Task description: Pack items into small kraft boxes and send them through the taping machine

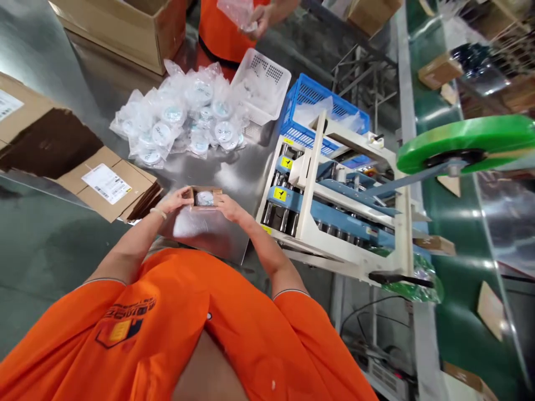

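A small brown carton [206,206] is held just above or on the metal table's near edge, with a round, plastic-wrapped item [204,198] inside it. At the carton's left end, my left hand [178,200] grips the cardboard. My right hand [229,207] holds the right end, its fingers at the flap. Beyond the carton lies a heap of clear bags with round, labelled white items [171,114]. Flattened cartons with a white label [107,184] are stacked to the left of my left hand.
A taping machine [326,211] with rollers and a green tape roll [463,145] stands at the right. Behind are a white basket [284,78], a blue crate [301,92] and a large box [121,36]. Another person [225,33] holds a bag. A green conveyor [455,250] runs at far right.
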The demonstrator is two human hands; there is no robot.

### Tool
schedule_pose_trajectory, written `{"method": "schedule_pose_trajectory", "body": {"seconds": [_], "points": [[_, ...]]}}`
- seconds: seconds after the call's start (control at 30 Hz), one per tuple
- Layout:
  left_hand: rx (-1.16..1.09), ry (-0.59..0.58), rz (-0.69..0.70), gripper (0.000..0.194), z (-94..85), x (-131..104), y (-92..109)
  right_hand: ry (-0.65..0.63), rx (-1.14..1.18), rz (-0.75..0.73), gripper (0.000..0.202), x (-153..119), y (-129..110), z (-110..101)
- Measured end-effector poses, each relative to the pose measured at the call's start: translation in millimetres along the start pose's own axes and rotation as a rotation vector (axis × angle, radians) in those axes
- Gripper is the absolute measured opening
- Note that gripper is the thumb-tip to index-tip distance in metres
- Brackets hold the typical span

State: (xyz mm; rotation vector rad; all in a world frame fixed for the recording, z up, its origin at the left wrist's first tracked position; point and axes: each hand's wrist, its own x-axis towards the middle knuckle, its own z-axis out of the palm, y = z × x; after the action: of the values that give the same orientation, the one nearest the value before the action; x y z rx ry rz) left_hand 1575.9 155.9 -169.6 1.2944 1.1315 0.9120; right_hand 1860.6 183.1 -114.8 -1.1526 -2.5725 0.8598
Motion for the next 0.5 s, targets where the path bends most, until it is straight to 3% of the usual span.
{"method": "schedule_pose_trajectory", "body": {"seconds": [0.13,0.2,0.27,0.37,0.5], "points": [[0.014,-0.031,-0.063,0.062,12.1,17.5,4.4,-0.003,-0.110,0.160,0.038,13.7,-12.3,-12.0],[0.035,-0.070,-0.046,0.065,4.7,19.8,9.4,0.096,-0.186,0.231,0.065,20.7,-15.0,-17.5],[0.127,-0.115,0.006,0.070,-6.8,18.3,15.9,0.115,-0.259,0.205,0.080,23.3,-13.5,-20.3],[0.356,-0.084,0.078,0.076,-9.3,13.2,26.7,-0.006,-0.280,0.081,0.065,15.9,-5.9,-16.3],[0.764,0.029,0.111,0.099,29.1,0.0,35.0,-0.024,-0.258,0.082,0.060,-1.4,4.0,3.6]]}}
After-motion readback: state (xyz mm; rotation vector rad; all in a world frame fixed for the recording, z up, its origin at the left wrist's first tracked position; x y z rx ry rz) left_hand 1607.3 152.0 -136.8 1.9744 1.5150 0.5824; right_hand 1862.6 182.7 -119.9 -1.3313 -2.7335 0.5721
